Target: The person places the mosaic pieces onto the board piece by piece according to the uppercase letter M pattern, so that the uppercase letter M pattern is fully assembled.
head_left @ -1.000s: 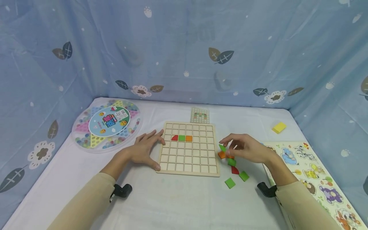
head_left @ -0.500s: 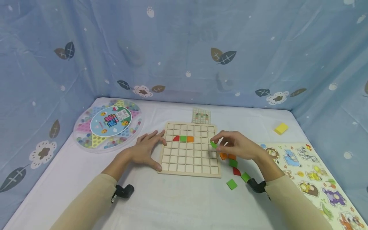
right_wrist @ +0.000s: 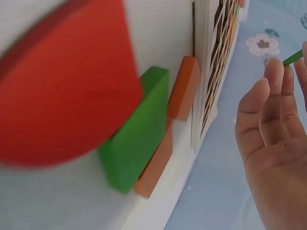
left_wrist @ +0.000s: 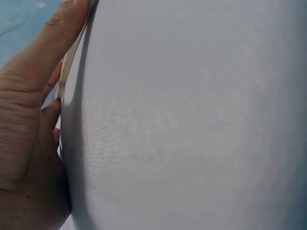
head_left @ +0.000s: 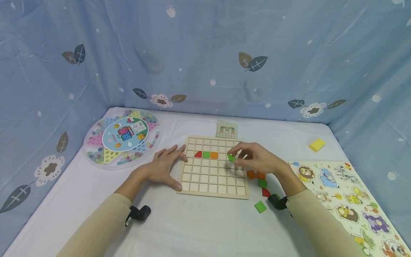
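Note:
A wooden grid board (head_left: 213, 179) lies on the table. One of its rows bears a red rounded tile (head_left: 198, 154), a green square tile (head_left: 206, 154) and an orange square tile (head_left: 214, 155). The left hand (head_left: 161, 169), fingers spread, rests against the board's left edge, the thumb by the lower-left corner. Above the board's right part, the right hand (head_left: 258, 159) pinches a green tile (head_left: 231, 157) between thumb and fingers. The right wrist view shows that green tile (right_wrist: 293, 57) edge-on at the fingertips, partly cut off.
Loose tiles lie right of the board: orange (head_left: 261, 175), green (head_left: 262, 183), red (head_left: 265, 192) and a nearer green one (head_left: 260, 206). A pattern card (head_left: 227, 129) sits behind the board. Around are a round game box (head_left: 125, 135), a yellow block (head_left: 317, 145) and an animal puzzle sheet (head_left: 348, 200).
The right hand has picked up the green tile from the loose pieces and carried it left over the board. The left hand has stayed at the board's edge.

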`<action>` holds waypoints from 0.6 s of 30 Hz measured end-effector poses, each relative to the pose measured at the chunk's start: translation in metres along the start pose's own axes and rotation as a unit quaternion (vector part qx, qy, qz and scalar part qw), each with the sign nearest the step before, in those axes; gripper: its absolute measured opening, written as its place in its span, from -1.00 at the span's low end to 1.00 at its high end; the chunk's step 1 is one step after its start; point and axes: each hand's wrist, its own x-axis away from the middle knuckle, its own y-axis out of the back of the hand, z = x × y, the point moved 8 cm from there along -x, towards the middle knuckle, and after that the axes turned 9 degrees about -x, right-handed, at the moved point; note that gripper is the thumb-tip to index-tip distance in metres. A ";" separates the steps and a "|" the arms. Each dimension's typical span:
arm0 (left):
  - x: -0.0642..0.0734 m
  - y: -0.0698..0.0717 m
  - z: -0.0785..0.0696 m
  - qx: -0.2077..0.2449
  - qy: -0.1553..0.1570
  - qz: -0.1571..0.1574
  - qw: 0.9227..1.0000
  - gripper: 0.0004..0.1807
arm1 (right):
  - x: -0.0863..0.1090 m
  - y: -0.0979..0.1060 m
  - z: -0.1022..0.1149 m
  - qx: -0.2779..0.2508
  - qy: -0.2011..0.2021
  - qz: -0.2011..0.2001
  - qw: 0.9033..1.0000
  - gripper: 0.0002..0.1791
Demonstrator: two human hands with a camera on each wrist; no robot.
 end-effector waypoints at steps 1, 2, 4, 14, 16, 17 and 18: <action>0.000 0.000 0.000 0.002 0.000 0.000 1.000 0.00 | -0.002 0.000 0.000 0.000 -0.001 0.001 1.000 -0.66; 0.001 0.001 -0.001 0.003 0.000 -0.002 1.000 0.00 | -0.004 -0.001 0.000 0.001 -0.004 0.000 1.000 -0.65; 0.001 0.001 -0.002 0.007 0.002 -0.002 1.000 0.00 | -0.007 -0.001 -0.001 0.004 -0.006 0.000 1.000 -0.64; 0.002 0.002 -0.003 0.001 0.002 -0.001 1.000 0.00 | -0.023 -0.003 -0.002 0.002 -0.009 -0.003 1.000 -0.64; 0.002 0.002 -0.003 0.001 0.001 -0.002 1.000 0.00 | -0.026 -0.004 -0.002 0.000 -0.007 0.001 1.000 -0.64; 0.002 0.002 -0.003 0.002 0.000 -0.002 1.000 0.01 | -0.027 -0.005 -0.002 -0.003 -0.007 0.005 1.000 -0.64; 0.002 0.001 -0.003 0.003 0.000 -0.002 1.000 0.01 | -0.028 -0.005 -0.003 -0.005 -0.009 0.007 1.000 -0.64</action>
